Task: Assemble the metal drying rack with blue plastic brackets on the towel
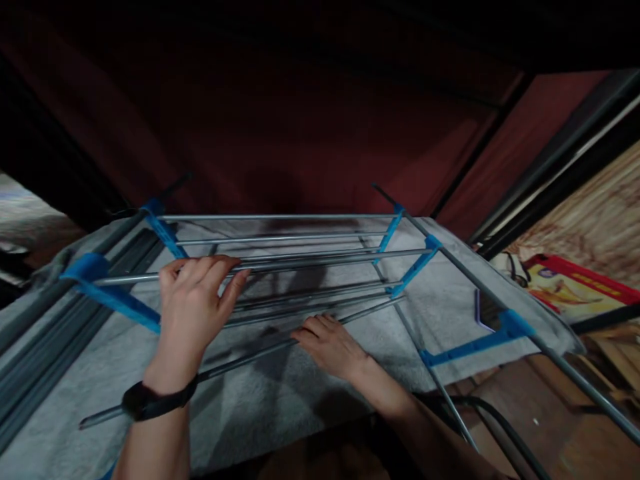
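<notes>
No writing is readable on the red and yellow printed box (pixel 575 288) at my right. A grey fuzzy blanket (pixel 280 410) lies under the grey metal drying rack with blue plastic joints (pixel 415 265), before a dark red wall (pixel 300 133). My left hand (pixel 195 300), with a black wristband (pixel 155 400), drapes its fingers together over the rack's near top rod; the thumb is hidden, so I cannot tell whether it grips. My right hand (pixel 333 345) lies flat on a slanted thin metal rod (pixel 240 360).

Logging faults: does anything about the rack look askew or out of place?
One metal rod lies slanted across the grey cloth, out of line with the parallel rods of the drying rack; its near end lies loose, held by none of the blue brackets. The right hand rests on it.
</notes>
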